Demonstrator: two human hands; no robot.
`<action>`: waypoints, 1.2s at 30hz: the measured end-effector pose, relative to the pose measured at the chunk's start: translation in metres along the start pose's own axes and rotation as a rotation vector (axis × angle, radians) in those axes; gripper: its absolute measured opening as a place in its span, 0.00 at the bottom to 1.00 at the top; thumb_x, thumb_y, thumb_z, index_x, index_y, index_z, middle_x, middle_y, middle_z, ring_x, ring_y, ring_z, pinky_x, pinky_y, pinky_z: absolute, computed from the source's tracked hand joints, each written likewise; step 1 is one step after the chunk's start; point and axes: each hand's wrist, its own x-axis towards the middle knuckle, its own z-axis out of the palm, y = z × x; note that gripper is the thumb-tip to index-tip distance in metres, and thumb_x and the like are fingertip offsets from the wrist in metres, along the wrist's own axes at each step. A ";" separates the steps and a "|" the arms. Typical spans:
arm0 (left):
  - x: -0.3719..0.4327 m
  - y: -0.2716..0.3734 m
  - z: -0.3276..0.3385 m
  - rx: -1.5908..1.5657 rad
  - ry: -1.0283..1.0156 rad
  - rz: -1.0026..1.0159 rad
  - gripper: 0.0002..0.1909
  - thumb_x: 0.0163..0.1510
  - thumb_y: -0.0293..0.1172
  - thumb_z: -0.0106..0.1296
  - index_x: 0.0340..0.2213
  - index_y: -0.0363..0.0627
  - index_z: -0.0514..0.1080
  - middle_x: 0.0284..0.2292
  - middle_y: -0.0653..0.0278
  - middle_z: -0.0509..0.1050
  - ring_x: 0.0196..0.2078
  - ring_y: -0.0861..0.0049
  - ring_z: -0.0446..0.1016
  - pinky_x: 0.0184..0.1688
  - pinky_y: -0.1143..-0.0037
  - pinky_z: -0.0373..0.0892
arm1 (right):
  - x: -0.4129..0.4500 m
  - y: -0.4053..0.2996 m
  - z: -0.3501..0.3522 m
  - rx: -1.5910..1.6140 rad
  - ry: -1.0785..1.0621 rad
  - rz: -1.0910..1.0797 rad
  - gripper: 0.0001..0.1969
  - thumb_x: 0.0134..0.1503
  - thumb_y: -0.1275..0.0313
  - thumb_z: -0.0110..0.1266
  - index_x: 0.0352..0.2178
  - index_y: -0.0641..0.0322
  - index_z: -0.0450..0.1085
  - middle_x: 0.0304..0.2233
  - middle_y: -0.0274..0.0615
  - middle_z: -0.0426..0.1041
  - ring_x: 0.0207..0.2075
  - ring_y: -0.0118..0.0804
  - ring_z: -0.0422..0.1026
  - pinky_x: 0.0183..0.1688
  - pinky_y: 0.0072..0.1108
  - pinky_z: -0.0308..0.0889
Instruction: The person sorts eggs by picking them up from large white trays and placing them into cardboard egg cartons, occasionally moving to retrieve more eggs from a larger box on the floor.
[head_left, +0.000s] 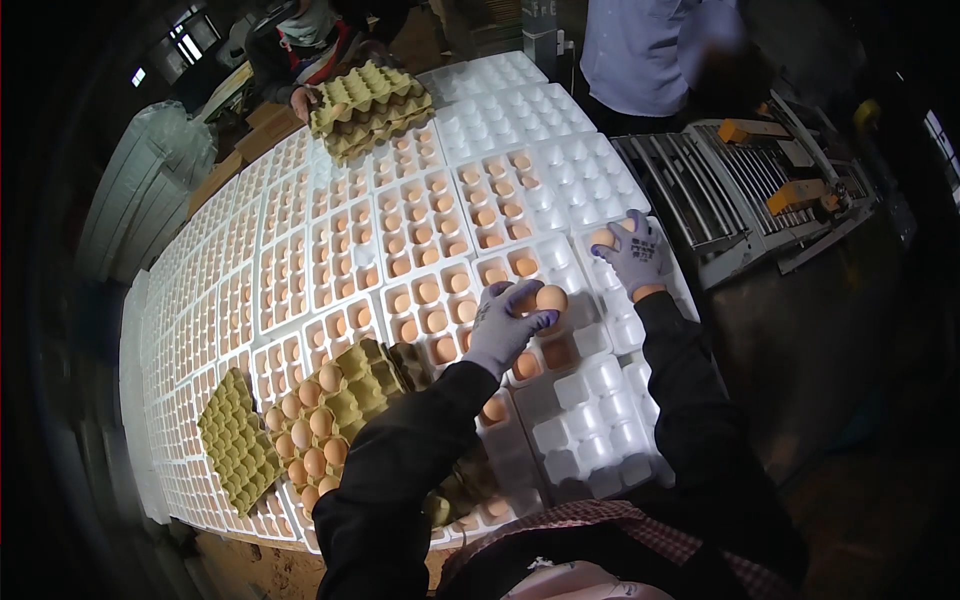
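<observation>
My left hand, in a grey glove with purple fingertips, grips a brown egg between thumb and fingers. Part of another egg shows behind those fingers. Below it is a white foam egg tray with eggs in some of its pockets. Farther right, my right hand, gloved alike, has its fingers around an egg over another foam tray. A second egg shows partly under its fingers; whether these touch the pockets I cannot tell. Left of my left forearm lies a pulp egg tray partly filled with eggs.
Many foam trays holding eggs cover the table. An unfilled pulp tray lies at left. A co-worker's hand touches stacked pulp trays. Another person stands near a roller conveyor. Wrapped white foam stacks stand left.
</observation>
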 end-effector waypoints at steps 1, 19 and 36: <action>0.020 -0.001 0.016 0.367 0.093 0.131 0.24 0.43 0.40 0.61 0.43 0.47 0.71 0.42 0.59 0.68 0.45 0.68 0.67 0.42 0.73 0.67 | 0.008 0.004 0.010 0.066 -0.167 0.000 0.24 0.46 0.57 0.57 0.45 0.52 0.69 0.52 0.42 0.56 0.46 0.47 0.64 0.46 0.34 0.63; 0.148 0.024 0.179 0.639 -0.137 0.322 0.20 0.48 0.36 0.49 0.45 0.49 0.66 0.42 0.56 0.67 0.42 0.59 0.69 0.42 0.67 0.67 | 0.027 0.142 0.040 0.561 0.111 0.000 0.16 0.58 0.64 0.43 0.43 0.62 0.67 0.42 0.45 0.70 0.45 0.48 0.66 0.48 0.28 0.61; -0.022 0.063 0.109 0.410 -0.168 0.374 0.27 0.53 0.44 0.43 0.51 0.44 0.60 0.51 0.56 0.60 0.55 0.60 0.57 0.58 0.61 0.48 | -0.059 0.084 0.003 0.452 -0.015 0.079 0.25 0.56 0.63 0.48 0.51 0.68 0.58 0.50 0.54 0.63 0.51 0.48 0.63 0.50 0.28 0.60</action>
